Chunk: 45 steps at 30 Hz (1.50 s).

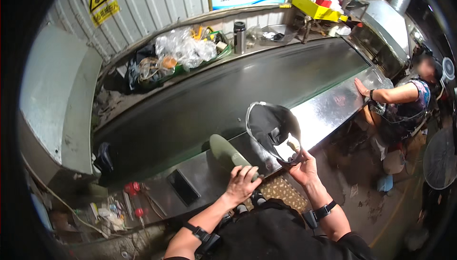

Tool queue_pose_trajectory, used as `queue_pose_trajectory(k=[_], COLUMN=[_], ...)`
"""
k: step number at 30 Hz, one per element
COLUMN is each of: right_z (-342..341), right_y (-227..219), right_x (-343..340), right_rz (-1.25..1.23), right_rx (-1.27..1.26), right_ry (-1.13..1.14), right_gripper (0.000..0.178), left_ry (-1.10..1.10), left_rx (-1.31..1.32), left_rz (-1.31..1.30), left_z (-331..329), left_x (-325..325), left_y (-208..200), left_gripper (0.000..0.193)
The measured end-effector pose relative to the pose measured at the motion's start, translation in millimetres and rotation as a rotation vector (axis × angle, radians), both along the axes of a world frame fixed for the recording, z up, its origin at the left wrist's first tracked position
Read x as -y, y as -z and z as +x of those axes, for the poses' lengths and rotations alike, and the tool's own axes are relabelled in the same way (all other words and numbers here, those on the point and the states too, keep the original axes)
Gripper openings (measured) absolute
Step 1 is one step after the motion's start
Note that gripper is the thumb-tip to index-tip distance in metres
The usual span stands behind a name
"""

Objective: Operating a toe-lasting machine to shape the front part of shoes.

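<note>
My left hand (241,184) is closed over the near end of a smooth olive-green form (224,150), shaped like a shoe last. The form's rounded far end rests over the metal ledge at the belt's edge. In my right hand (303,168) is a black, open-mouthed piece (267,122), like a soft upper or pouch. Its wide opening faces up, and something white shows inside near my fingers. My right thumb and fingers grip its near rim; the fingers underneath are partly hidden.
A dark conveyor belt (190,103) runs behind the metal ledge (328,105). A phone-like black slab (183,187) lies left of my left hand. Beyond the belt stand a flask (239,38) and a plastic-filled bin (185,53). At right, a co-worker's hand (362,87) touches the ledge.
</note>
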State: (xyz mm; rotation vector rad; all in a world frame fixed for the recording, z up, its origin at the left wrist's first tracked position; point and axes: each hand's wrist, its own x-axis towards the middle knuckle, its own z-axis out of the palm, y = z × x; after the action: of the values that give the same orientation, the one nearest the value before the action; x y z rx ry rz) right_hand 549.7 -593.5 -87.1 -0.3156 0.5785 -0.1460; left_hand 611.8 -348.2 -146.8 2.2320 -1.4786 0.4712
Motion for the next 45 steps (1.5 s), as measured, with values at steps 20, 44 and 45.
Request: queue_pose_trajectory(k=[20, 44, 45], right_z=[-31, -15, -13], right_y=[6, 111, 112], right_x=[4, -82, -87], right_rz=[0.034, -1.918, -1.864], right_rx=[0.193, 0.255, 0.207], right_ry=[-0.428, -0.205, -0.215], right_gripper=[0.027, 0.101, 0.1], left_ry=[-0.363, -1.011, -1.003], left_rx=[-1.455, -0.861, -0.785], left_rz=[-0.995, -0.565, -0.562], left_z=[96, 147, 142], left_x=[-13, 1, 0], left_y=[-49, 67, 68], left_gripper=[0.023, 0.029, 0.028])
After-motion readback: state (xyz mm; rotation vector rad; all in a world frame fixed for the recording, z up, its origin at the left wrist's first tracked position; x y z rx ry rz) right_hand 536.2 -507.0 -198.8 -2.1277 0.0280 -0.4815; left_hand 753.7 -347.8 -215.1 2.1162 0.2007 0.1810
